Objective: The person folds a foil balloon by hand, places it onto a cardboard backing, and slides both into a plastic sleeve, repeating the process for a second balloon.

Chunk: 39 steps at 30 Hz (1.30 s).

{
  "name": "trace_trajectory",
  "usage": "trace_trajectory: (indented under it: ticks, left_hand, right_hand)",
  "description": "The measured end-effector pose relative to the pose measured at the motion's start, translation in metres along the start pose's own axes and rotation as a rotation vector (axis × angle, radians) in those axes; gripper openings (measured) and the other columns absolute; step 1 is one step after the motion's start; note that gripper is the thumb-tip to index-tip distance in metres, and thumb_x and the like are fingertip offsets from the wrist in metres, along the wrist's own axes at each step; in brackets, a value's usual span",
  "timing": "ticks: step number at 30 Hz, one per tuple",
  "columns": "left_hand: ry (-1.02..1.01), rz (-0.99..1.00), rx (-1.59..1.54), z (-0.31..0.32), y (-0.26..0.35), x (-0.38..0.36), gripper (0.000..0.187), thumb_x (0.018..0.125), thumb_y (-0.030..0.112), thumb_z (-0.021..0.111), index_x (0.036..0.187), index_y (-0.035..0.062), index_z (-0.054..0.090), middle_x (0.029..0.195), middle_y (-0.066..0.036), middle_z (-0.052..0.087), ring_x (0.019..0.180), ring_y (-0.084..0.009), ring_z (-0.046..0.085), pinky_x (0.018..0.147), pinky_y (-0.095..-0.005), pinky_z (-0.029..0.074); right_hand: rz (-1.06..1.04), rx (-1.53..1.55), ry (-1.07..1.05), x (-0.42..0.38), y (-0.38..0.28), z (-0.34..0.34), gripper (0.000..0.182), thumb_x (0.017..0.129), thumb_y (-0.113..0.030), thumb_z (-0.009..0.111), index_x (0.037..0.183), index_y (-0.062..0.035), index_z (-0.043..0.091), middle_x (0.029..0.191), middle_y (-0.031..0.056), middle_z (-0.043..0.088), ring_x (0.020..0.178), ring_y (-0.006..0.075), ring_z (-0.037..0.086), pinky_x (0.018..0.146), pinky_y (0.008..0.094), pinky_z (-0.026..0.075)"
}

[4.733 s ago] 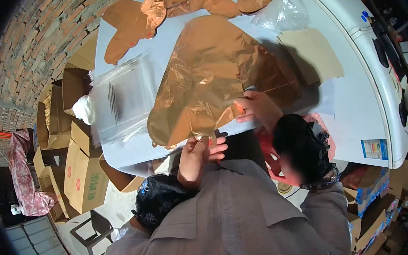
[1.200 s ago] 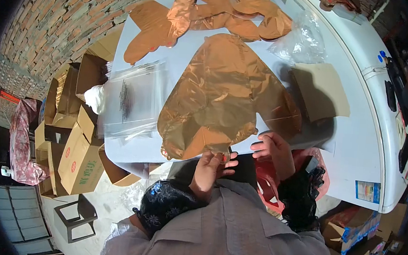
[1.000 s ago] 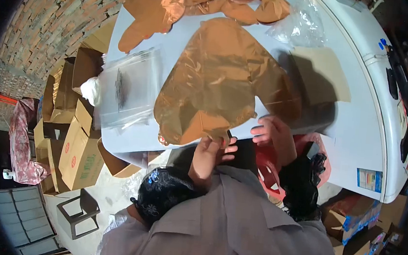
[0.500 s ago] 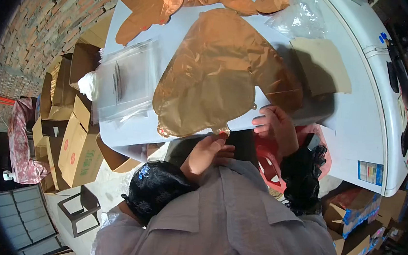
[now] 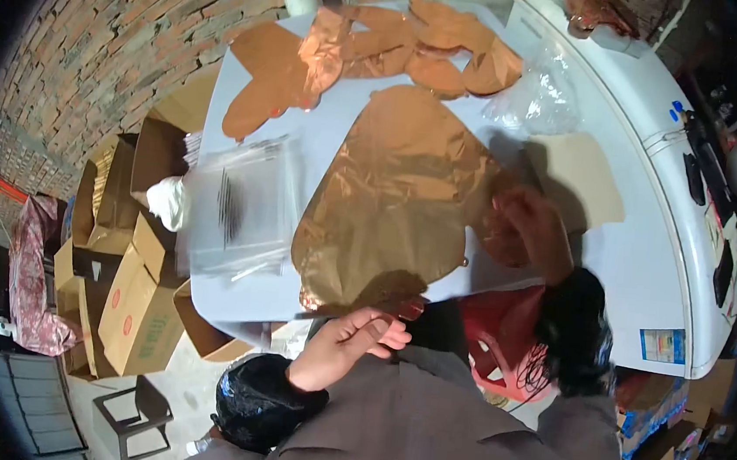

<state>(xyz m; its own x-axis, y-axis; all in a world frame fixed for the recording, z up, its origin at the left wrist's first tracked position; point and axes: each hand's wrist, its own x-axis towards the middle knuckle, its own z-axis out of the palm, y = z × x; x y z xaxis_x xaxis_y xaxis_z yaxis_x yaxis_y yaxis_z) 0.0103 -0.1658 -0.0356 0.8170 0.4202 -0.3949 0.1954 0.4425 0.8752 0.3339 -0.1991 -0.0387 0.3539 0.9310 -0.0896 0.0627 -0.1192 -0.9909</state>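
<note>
A large flat copper-coloured foil balloon (image 5: 389, 197) lies on the white table, its narrow tab pointing toward me. My left hand (image 5: 354, 343) is just below that tab at the near table edge, palm partly turned up, fingers loosely bent with nothing visible between them. Over the balloon's right lobe is my right hand (image 5: 533, 231), its bent fingers smeared by motion and overlapping the foil. I cannot tell whether they grip it. More copper foil balloons (image 5: 264, 72) lie flat along the back of the table.
Clear plastic bags (image 5: 243, 210) are stacked at the table's left, beside a crumpled white bag (image 5: 167, 202). Another clear bag (image 5: 534, 91) and a beige card (image 5: 584, 174) lie on the right. A white appliance (image 5: 654, 167) borders that side; cardboard boxes (image 5: 135, 297) and a red stool (image 5: 503, 343) stand below.
My right hand has moved up and right, onto the balloon's right lobe. My left hand has come away from the tab. The whole view has shifted, showing more of the table's back.
</note>
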Motion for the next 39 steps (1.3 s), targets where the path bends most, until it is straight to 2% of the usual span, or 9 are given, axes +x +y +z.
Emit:
trace_trajectory:
  ticks: [3,5,10,13,22,26,28,32,39]
  left_hand:
    - [-0.051,0.079,-0.024,0.003,0.006,0.005,0.033,0.106,0.023,0.04,0.122,-0.0018,0.055,0.113,-0.01,0.066,0.106,-0.0171,0.062,0.09,-0.0308,0.05]
    - [-0.053,0.1,-0.053,0.002,0.0,0.007,0.032,0.106,0.021,0.04,0.124,-0.001,0.054,0.117,-0.01,0.064,0.109,-0.0163,0.06,0.092,-0.0302,0.049]
    - [0.021,0.148,-0.119,-0.007,-0.002,0.002,0.028,0.106,0.017,0.04,0.121,-0.0013,0.054,0.121,-0.011,0.062,0.111,-0.0169,0.059,0.095,-0.0314,0.048]
    - [0.113,0.134,-0.179,-0.019,-0.007,0.0,0.028,0.106,0.018,0.042,0.121,-0.0021,0.054,0.119,-0.014,0.063,0.11,-0.0204,0.061,0.092,-0.0327,0.05]
    - [0.116,0.145,-0.173,-0.023,-0.009,0.008,0.027,0.106,0.018,0.042,0.12,-0.0018,0.054,0.117,-0.013,0.064,0.109,-0.0194,0.061,0.091,-0.0323,0.051]
    - [0.123,0.125,-0.18,-0.02,-0.008,0.011,0.026,0.106,0.016,0.041,0.12,-0.0013,0.054,0.117,-0.012,0.064,0.109,-0.0182,0.061,0.091,-0.0319,0.05]
    - [0.122,0.103,-0.168,-0.019,-0.008,0.011,0.026,0.106,0.016,0.041,0.12,-0.0012,0.053,0.117,-0.011,0.064,0.109,-0.0178,0.06,0.091,-0.0318,0.05]
    - [0.118,0.093,-0.18,-0.017,-0.008,0.014,0.026,0.106,0.016,0.041,0.121,-0.0008,0.053,0.117,-0.011,0.063,0.109,-0.0172,0.06,0.092,-0.0317,0.05]
    - [0.101,0.085,-0.185,-0.016,-0.007,0.019,0.026,0.106,0.017,0.041,0.122,-0.0002,0.053,0.117,-0.01,0.063,0.109,-0.0167,0.06,0.091,-0.0313,0.049]
  right_hand:
    - [-0.363,-0.426,0.126,0.095,-0.002,-0.014,0.02,0.095,-0.014,0.06,0.108,0.0009,0.06,0.097,0.0093,0.067,0.083,0.0179,0.065,0.073,0.0294,0.052]
    - [-0.908,-1.194,0.314,0.153,-0.003,-0.022,0.025,0.086,-0.007,0.062,0.11,0.0011,0.059,0.104,0.0135,0.066,0.092,0.0299,0.065,0.078,0.0381,0.053]
    - [-0.563,-1.642,0.308,0.275,0.029,-0.045,0.03,0.082,-0.009,0.058,0.111,-0.0013,0.063,0.103,0.0165,0.066,0.094,0.0336,0.066,0.08,0.0429,0.053]
    - [-0.187,-1.855,-0.035,0.279,0.006,-0.043,0.021,0.083,-0.012,0.057,0.097,-0.0046,0.071,0.096,0.0169,0.07,0.088,0.0333,0.069,0.074,0.0457,0.055]
    - [-0.697,-1.444,0.19,0.279,-0.002,-0.06,0.019,0.089,-0.023,0.059,0.096,-0.0062,0.065,0.09,0.0215,0.068,0.085,0.0415,0.066,0.071,0.048,0.053]
    - [-0.51,-1.078,0.612,0.323,-0.045,-0.077,0.028,0.094,-0.034,0.053,0.104,-0.0101,0.064,0.094,0.0213,0.067,0.087,0.0435,0.063,0.075,0.0529,0.049]
    - [-0.471,-1.489,0.207,0.352,-0.059,-0.106,0.031,0.094,-0.034,0.051,0.113,-0.0128,0.063,0.09,0.0212,0.067,0.088,0.0438,0.063,0.076,0.0531,0.05]
    - [-0.908,-1.229,0.656,0.365,-0.152,-0.093,0.031,0.092,-0.032,0.049,0.108,-0.0117,0.066,0.097,0.0223,0.066,0.088,0.0431,0.063,0.075,0.0518,0.051]
    - [-0.924,-1.173,0.479,0.326,-0.217,-0.045,0.021,0.088,-0.015,0.061,0.105,-0.004,0.063,0.087,0.0263,0.065,0.083,0.0398,0.066,0.071,0.0457,0.051]
